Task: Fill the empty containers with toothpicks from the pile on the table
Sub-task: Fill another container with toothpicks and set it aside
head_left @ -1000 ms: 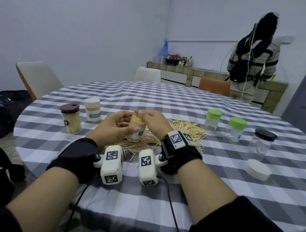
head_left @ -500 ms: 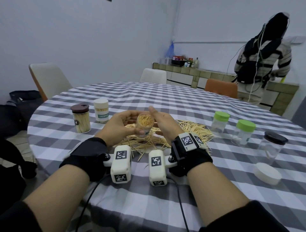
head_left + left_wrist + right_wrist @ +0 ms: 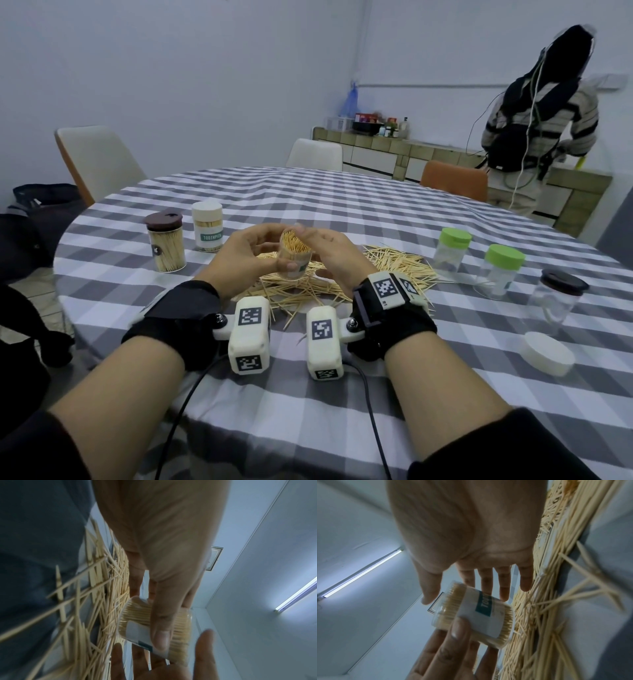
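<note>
1. Progress: at middle left of the head view, two capped containers (image 3: 185,240) stand full. The three jars (image 3: 496,270) at right look empty, and the pile (image 3: 394,262) is large, so I judge most filling remains.
2. The left hand (image 3: 246,257) grips a packed open container (image 3: 295,251) at frame centre, above the pile.
3. The right hand (image 3: 337,253) is spread beside it, fingers straight.
4. Its long axis tilts, mouth up.

Our forearms reach forward side by side, wrists strapped | our left hand (image 3: 245,253) raised above the counter (image 3: 376,219), thumb and fingers curled round the toothpick container (image 3: 294,251) | our right hand (image 3: 337,255) just beside it, fingers straight and spread, palm facing the container
</note>
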